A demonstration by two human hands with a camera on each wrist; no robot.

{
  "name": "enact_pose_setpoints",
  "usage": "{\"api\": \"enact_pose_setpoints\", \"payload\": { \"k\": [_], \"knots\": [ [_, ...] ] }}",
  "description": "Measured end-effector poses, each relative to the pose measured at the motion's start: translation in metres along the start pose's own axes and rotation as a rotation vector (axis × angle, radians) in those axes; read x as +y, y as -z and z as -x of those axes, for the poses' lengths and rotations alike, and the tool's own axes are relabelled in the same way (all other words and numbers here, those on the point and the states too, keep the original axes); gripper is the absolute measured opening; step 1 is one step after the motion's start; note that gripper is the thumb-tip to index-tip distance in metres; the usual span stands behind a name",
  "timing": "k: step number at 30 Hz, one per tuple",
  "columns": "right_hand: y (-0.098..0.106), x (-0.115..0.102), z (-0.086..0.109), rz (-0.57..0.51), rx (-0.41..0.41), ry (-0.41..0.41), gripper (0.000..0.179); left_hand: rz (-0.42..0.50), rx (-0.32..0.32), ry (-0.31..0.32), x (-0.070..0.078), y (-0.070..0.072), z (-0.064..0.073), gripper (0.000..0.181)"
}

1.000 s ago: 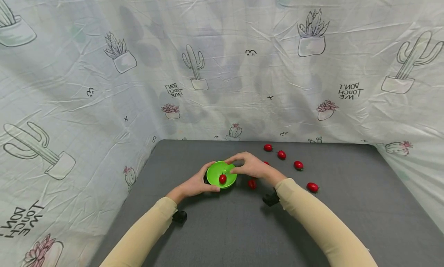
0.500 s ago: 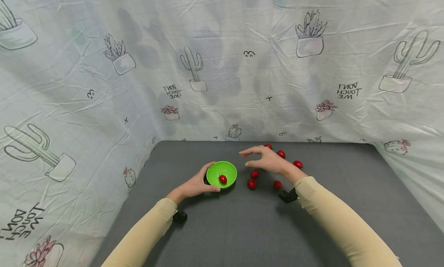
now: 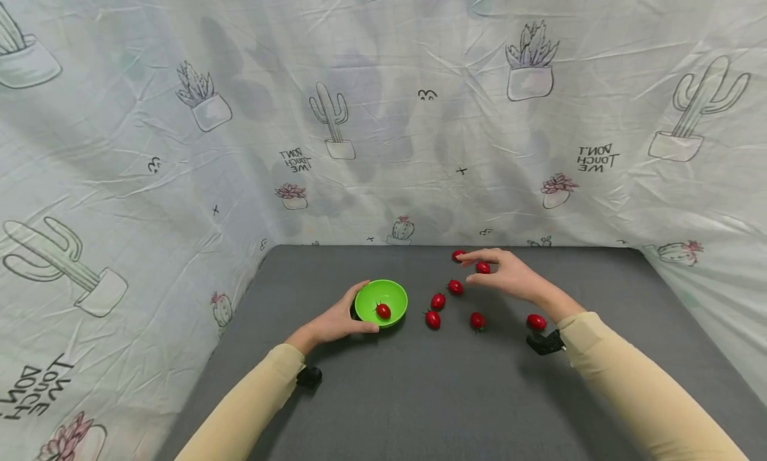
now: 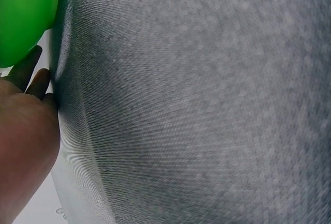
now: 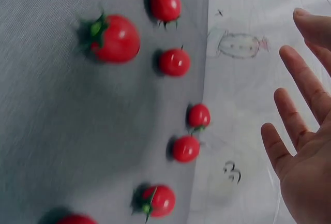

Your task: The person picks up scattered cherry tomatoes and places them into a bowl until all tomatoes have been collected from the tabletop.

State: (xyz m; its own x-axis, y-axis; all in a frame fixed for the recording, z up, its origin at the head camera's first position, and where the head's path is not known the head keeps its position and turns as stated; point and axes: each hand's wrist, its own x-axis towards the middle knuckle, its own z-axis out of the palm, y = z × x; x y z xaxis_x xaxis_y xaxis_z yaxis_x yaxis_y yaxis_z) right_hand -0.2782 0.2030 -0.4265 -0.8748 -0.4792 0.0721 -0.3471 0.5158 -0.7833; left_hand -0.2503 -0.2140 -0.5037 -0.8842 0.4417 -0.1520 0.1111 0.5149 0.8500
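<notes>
My left hand (image 3: 337, 320) grips the side of a small green bowl (image 3: 391, 292), thumb at the near edge and fingers round the far left. One cherry tomato (image 3: 383, 310) with a green stem lies inside. In the left wrist view the bowl (image 4: 23, 14) shows at the top left, with fingertips against its underside. My right hand (image 3: 508, 274) hovers above the table on the right, fingers spread and holding nothing. Nearest to its fingertips are a red tomato (image 3: 483, 268) and another tomato (image 3: 459, 255) behind it, partly covered by the fingers.
Several more tomatoes lie between bowl and right hand, among them one (image 3: 455, 288) and a nearer one (image 3: 433, 320). Another tomato (image 3: 536, 322) lies beside the right wrist. The dark grey table (image 3: 383, 394) ends at a printed cloth (image 3: 419, 128) behind it.
My right hand has drawn away from over the bowl and travelled right across the tomatoes, uncovering those beside the bowl. The left hand and bowl have stayed in place.
</notes>
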Motion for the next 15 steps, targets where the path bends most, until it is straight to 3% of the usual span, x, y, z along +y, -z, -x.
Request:
{"api": "enact_pose_setpoints", "payload": {
  "k": [15],
  "knots": [
    [0.025,0.03,0.049,0.121,0.043,-0.062,0.05,0.0,-0.012,-0.006,-0.002,0.0,-0.001,0.109]
  ]
}}
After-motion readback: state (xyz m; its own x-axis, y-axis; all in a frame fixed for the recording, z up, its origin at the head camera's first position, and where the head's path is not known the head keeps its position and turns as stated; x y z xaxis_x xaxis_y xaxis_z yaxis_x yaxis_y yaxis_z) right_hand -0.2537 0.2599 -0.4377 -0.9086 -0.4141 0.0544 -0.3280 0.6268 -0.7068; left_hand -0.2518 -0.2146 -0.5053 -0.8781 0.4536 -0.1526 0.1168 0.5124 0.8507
